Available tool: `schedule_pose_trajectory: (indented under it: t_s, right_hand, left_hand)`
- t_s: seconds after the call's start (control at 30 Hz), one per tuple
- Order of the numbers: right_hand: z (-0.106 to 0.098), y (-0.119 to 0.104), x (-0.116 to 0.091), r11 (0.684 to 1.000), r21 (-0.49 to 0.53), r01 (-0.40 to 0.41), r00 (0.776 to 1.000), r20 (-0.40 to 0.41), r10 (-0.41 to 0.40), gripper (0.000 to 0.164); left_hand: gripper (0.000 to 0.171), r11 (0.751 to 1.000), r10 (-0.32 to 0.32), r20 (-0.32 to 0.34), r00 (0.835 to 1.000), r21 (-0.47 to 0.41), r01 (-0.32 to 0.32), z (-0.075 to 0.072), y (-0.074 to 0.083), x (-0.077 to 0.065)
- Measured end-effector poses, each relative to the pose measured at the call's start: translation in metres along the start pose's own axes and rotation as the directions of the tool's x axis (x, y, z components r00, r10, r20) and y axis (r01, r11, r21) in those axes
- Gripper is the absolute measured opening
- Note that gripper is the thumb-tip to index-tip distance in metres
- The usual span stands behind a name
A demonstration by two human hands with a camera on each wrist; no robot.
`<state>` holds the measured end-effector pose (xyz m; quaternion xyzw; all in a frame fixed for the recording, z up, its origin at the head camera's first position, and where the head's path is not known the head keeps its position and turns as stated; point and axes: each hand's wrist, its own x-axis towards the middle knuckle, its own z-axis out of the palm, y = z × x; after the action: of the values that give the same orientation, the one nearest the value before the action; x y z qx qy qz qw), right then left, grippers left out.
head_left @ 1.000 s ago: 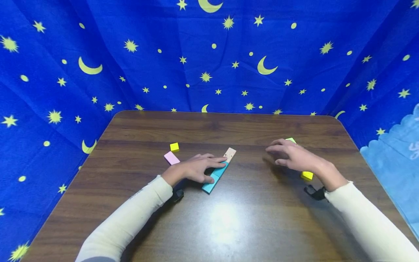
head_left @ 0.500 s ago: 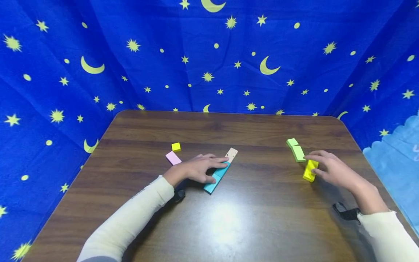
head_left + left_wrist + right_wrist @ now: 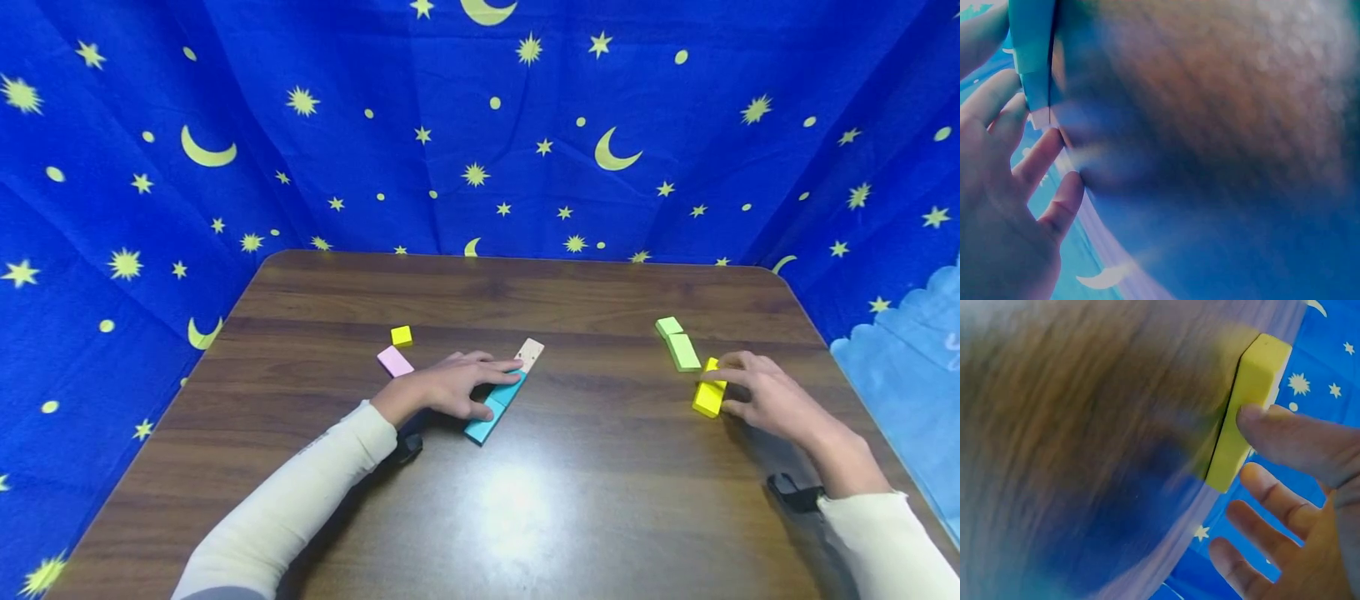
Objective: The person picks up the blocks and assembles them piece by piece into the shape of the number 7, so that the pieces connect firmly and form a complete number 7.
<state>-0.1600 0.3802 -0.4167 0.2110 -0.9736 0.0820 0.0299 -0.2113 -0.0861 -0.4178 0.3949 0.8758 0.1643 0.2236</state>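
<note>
My left hand (image 3: 456, 387) rests with its fingers spread, thumb and forefinger touching a slanting row of two teal blocks (image 3: 482, 427) and a plain wood block (image 3: 530, 351) at the far end. In the left wrist view the fingers lie loosely beside the teal blocks (image 3: 1032, 37). Over to the right, my right hand (image 3: 776, 398) pinches a yellow rectangular block (image 3: 707, 401) that lies on the table. Its thumb (image 3: 1263, 428) presses against the block's side in the right wrist view; the forefinger is mostly hidden behind the block.
Beyond the right hand, two light green blocks (image 3: 682, 353) lie end to end, near the yellow block. A pink block (image 3: 394, 362) and a small yellow cube (image 3: 401, 336) sit left of the left hand. Blue star-patterned cloth (image 3: 480, 183) hangs behind the brown table (image 3: 570, 508).
My right hand has moved right and toward me, off the green blocks, to the yellow block, and its fingers have closed on it. The left hand has stayed on the teal blocks.
</note>
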Motion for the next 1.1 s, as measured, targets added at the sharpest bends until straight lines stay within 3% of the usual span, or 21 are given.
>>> schedule_pose_trajectory:
  t_s: [0.17,0.4,0.6,0.73,0.93,1.1]
  right_hand:
    - [0.001,-0.003,0.004,0.998,-0.056,0.003,0.999,-0.050,-0.006,0.041]
    - [0.001,-0.010,0.007,0.997,-0.009,-0.072,0.997,0.033,0.073,0.035]
    - [0.006,-0.013,0.009,0.999,0.016,-0.049,0.997,0.061,0.048,0.035]
    - [0.005,-0.015,0.007,0.997,0.029,-0.078,0.994,0.078,0.076,0.032]
    - [0.004,-0.022,0.009,0.993,0.076,-0.093,0.987,0.139,0.081,0.040]
    - [0.004,-0.025,0.010,0.994,0.076,-0.072,0.990,0.128,0.062,0.041]
  left_hand:
    - [0.069,1.000,0.011,-0.009,1.000,-0.001,-0.011,0.001,-0.001,0.000]
    - [0.068,1.000,0.020,-0.014,1.000,0.000,-0.020,0.001,-0.003,-0.001]
    - [0.068,1.000,0.016,-0.008,1.000,0.007,-0.016,0.001,-0.004,-0.004]
    - [0.068,1.000,0.028,-0.012,1.000,-0.003,-0.028,0.002,-0.004,-0.002]
    - [0.068,1.000,0.024,-0.003,1.000,-0.004,-0.024,0.002,-0.003,0.000]
    - [0.068,0.999,0.035,-0.012,0.999,-0.005,-0.035,0.002,-0.003,0.000]
